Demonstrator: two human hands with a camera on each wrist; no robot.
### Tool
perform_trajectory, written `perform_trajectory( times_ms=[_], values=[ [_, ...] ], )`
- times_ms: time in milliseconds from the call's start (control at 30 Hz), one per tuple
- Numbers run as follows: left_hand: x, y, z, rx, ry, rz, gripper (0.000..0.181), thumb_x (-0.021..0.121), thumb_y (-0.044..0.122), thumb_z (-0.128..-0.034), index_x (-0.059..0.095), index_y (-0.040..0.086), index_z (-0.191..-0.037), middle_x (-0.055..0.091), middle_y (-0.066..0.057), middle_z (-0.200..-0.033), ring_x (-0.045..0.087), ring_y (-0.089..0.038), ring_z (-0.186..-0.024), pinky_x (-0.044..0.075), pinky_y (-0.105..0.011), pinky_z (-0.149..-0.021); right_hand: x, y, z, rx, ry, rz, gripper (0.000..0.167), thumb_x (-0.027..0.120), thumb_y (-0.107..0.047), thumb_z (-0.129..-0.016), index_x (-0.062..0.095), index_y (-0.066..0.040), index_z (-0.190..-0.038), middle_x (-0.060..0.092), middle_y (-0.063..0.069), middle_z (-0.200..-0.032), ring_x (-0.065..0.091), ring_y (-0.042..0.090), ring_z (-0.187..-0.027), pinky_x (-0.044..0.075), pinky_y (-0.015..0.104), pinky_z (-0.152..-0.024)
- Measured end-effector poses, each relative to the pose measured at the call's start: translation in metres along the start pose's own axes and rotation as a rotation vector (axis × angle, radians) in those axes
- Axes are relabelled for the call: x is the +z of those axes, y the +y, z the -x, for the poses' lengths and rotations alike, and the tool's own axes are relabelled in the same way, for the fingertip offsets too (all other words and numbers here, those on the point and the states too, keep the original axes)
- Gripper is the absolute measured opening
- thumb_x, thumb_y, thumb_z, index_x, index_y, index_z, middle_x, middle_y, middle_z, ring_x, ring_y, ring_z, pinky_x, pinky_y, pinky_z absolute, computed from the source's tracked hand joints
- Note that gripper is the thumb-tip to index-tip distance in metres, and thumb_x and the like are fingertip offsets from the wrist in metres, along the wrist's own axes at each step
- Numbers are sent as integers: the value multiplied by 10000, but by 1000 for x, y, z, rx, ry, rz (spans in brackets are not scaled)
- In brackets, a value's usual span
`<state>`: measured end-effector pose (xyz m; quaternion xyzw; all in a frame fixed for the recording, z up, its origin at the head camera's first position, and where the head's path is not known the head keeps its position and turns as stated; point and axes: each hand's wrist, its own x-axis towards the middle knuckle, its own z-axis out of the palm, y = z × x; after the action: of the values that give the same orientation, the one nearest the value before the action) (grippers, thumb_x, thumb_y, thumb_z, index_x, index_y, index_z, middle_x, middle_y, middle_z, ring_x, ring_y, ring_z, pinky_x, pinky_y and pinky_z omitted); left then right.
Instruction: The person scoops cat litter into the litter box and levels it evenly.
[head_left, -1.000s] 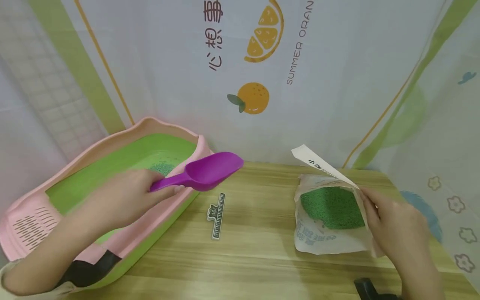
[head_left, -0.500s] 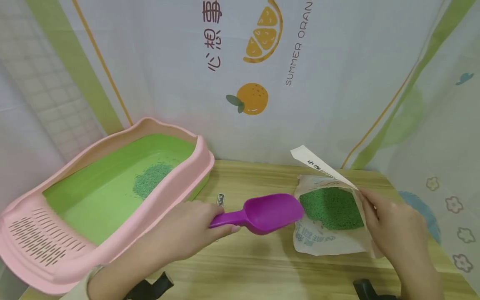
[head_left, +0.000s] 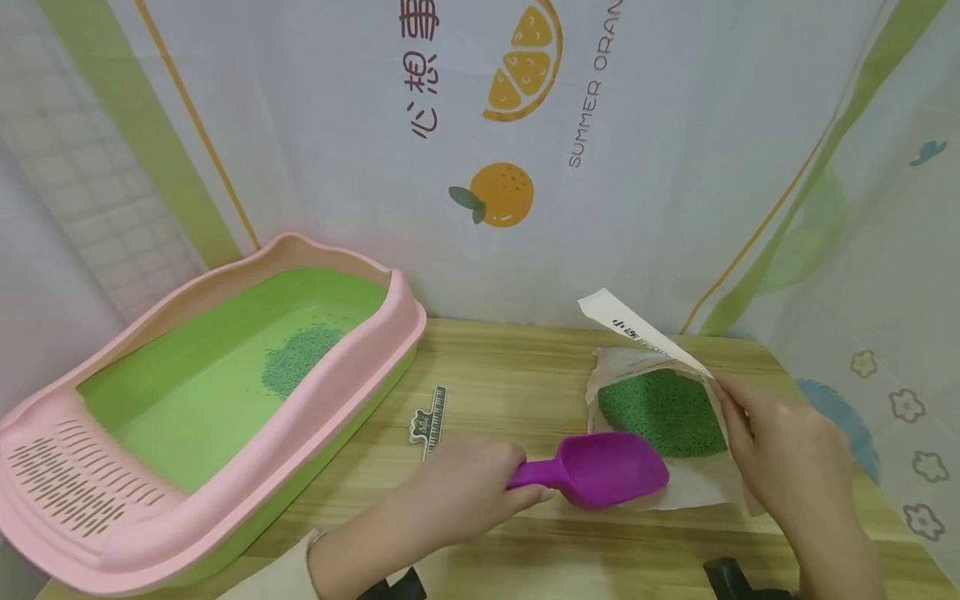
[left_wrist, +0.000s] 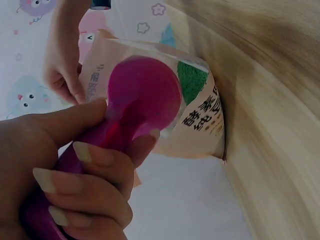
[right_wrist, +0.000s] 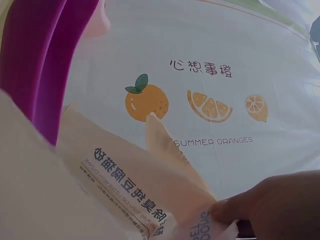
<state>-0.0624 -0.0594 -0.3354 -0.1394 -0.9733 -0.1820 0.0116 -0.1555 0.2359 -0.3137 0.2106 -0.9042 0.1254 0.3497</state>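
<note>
My left hand (head_left: 465, 487) grips the handle of a purple scoop (head_left: 611, 469), whose bowl is over the front edge of an open paper bag (head_left: 693, 492). Green granules (head_left: 663, 412) show inside the bag. The scoop's bowl looks empty. My right hand (head_left: 795, 446) pinches the bag's right edge, holding its top flap up. In the left wrist view the fingers of my left hand (left_wrist: 90, 185) curl round the scoop (left_wrist: 145, 92). The right wrist view has my right hand (right_wrist: 275, 205) pinching the printed paper (right_wrist: 125, 175).
A pink-rimmed green litter tray (head_left: 202, 417) stands at the left with a small heap of granules (head_left: 300, 360) in it. A flat clip (head_left: 429, 423) lies on the wooden table (head_left: 495, 358) between tray and bag. Printed cloth (head_left: 352, 183) hangs behind.
My left hand has carried the scoop from beside the tray's rim rightwards to the bag's front edge. The tray's heap and the clip are uncovered. My right hand keeps its hold on the bag.
</note>
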Motion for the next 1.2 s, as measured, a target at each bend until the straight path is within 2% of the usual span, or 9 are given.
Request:
perform_trajectory(
  times_ms=[233, 500, 667, 800, 967, 1067, 1200],
  values=[
    [11, 13, -15, -74, -37, -6, 498, 618, 467, -972, 430, 219, -584, 377, 100, -510, 338, -59, -439, 326, -232, -400, 2, 0, 0, -12, 13, 8, 227, 698, -109, -910, 750, -85, -1130, 654, 233, -627, 450, 303, -402, 260, 412, -385],
    [15, 25, -23, -43, -84, -21, 433, 597, 325, -965, 431, 211, -582, 409, 87, -526, 359, -66, -435, 350, -224, -390, 1, 1, 2, -28, 37, 9, 211, 702, -125, -910, 757, -89, -1111, 631, 202, -578, 431, 282, -398, 252, 399, -382],
    [17, 30, -26, -47, -59, -10, 333, 610, 289, -973, 524, 173, -673, 450, 72, -572, 394, -71, -470, 373, -226, -421, 1, 0, 0, -21, 26, 13, 224, 697, -134, -919, 752, -97, -1134, 640, 210, -596, 453, 303, -403, 262, 413, -381],
    [23, 33, -30, -56, -24, -2, 278, 637, 313, -978, 592, 146, -760, 494, 70, -605, 442, -73, -496, 385, -227, -452, 1, 0, 1, -10, 16, 8, 219, 684, -150, -936, 753, -109, -1140, 636, 194, -590, 450, 293, -412, 259, 416, -383],
    [31, 38, -34, -19, 52, -58, 357, 638, 298, -980, 570, 167, -654, 525, 60, -588, 450, -78, -493, 375, -236, -454, 0, 0, 2, 1, 13, 14, 220, 684, -153, -937, 753, -119, -1143, 641, 198, -602, 446, 301, -414, 253, 418, -385],
    [36, 42, -35, 19, 143, -202, 358, 642, 300, -976, 578, 184, -644, 530, 73, -569, 445, -68, -476, 361, -228, -435, 0, 0, 2, -5, 18, 14, 221, 685, -157, -936, 753, -122, -1144, 660, 211, -631, 453, 308, -412, 255, 418, -387],
    [44, 50, -34, 49, 280, -434, 270, 729, 283, -901, 615, 187, -675, 537, 88, -554, 460, -59, -449, 374, -223, -388, 1, -1, 1, -23, 31, 15, 222, 694, -156, -926, 758, -117, -1135, 675, 219, -649, 452, 306, -403, 262, 423, -385]
  ],
)
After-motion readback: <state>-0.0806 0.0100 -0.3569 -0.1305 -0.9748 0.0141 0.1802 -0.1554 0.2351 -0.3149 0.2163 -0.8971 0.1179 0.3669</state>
